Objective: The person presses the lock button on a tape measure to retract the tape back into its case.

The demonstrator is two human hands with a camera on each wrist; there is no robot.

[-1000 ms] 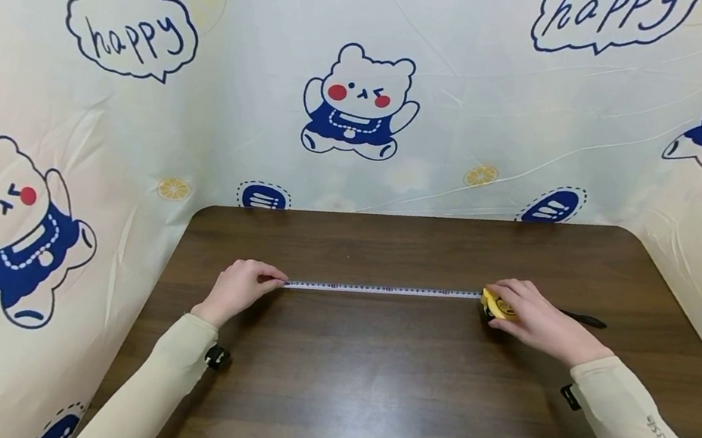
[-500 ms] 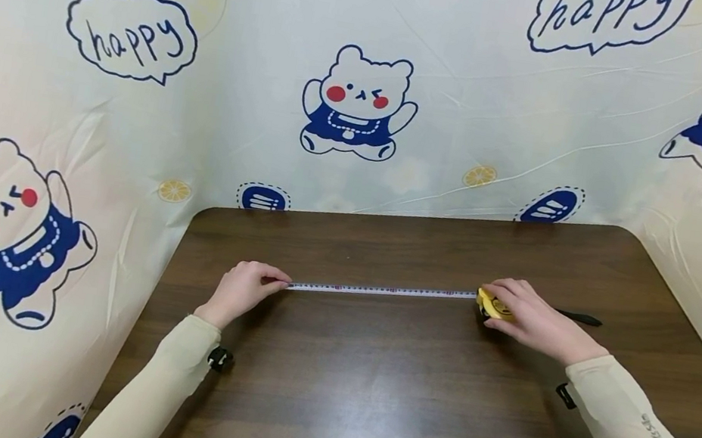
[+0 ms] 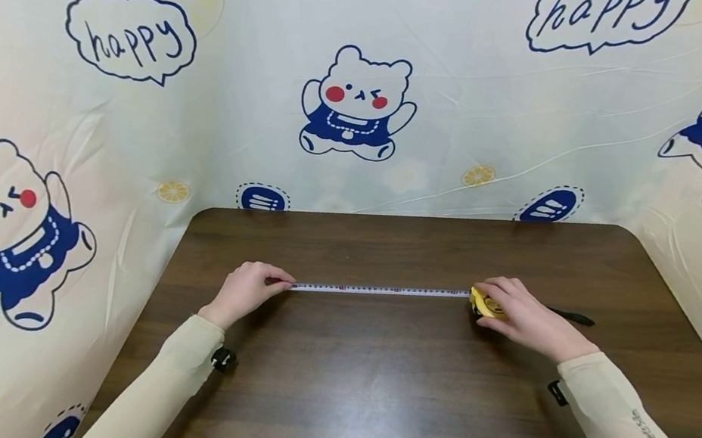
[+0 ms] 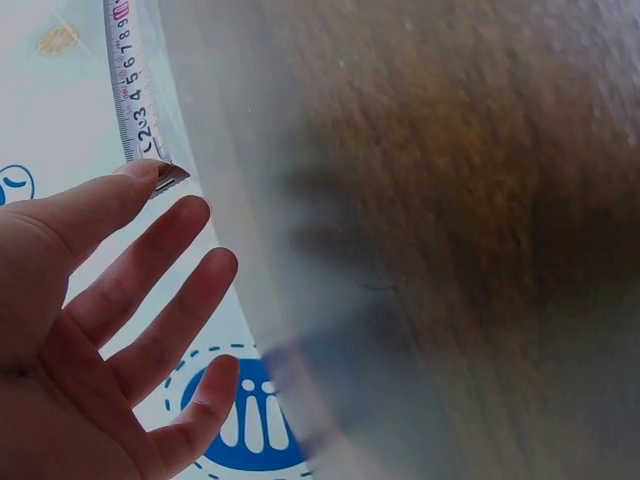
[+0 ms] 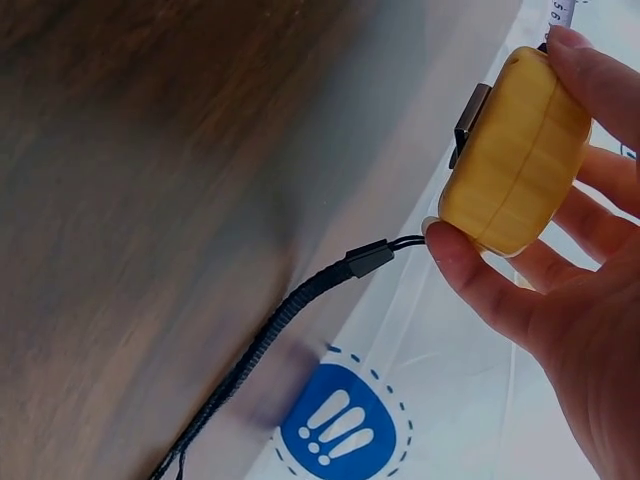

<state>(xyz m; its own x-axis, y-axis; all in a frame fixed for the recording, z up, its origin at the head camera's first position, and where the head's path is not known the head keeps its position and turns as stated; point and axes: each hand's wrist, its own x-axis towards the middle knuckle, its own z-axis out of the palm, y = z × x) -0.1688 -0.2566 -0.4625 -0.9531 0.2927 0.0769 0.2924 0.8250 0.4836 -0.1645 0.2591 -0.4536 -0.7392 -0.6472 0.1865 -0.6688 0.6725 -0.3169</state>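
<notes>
A yellow tape measure (image 3: pixel 484 304) is gripped by my right hand (image 3: pixel 531 320) on the right half of the table. In the right wrist view, thumb and fingers wrap its yellow case (image 5: pixel 520 150), with a metal belt clip (image 5: pixel 468 122) on one side. A black wrist strap (image 5: pixel 270 335) trails from it. The white blade (image 3: pixel 381 289) stretches straight leftward over the table to my left hand (image 3: pixel 246 290), which pinches its end. The left wrist view shows the metal end hook (image 4: pixel 172 178) at the thumb tip, low numbers beside it, and the other fingers spread.
The dark wooden table (image 3: pixel 329 399) has rounded far corners. A pale curtain (image 3: pixel 242 79) printed with bears and "happy" bubbles hangs behind it and along both sides. A small black device (image 3: pixel 222 359) sits at the left wrist, another black device (image 3: pixel 558 393) at the right.
My right hand has shifted left with the tape measure, and the left hand has edged right. The stretch of blade between them is shorter. Both grips are kept.
</notes>
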